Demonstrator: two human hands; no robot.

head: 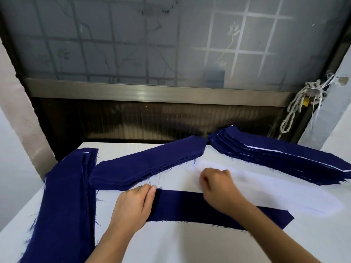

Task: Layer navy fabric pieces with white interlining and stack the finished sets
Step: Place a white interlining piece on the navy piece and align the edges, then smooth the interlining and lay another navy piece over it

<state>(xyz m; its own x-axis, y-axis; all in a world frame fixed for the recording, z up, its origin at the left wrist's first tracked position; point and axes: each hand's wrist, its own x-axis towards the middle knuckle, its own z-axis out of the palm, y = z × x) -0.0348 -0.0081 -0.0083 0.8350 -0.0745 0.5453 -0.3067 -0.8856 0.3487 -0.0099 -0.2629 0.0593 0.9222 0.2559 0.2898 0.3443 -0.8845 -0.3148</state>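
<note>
A single navy fabric piece lies flat across the middle of the white table. My left hand pinches its left end. My right hand, fingers curled, pinches the near end of a white interlining piece that lies just behind the navy piece and runs off to the right. A stack of bare navy pieces sits behind my left hand. At the back right is a pile of navy pieces with white interlining edges showing between the layers.
Another long navy stack runs down the left side of the table to its front edge. Behind the table stand a frosted window and a dark sill. Knotted cord hangs on the right wall.
</note>
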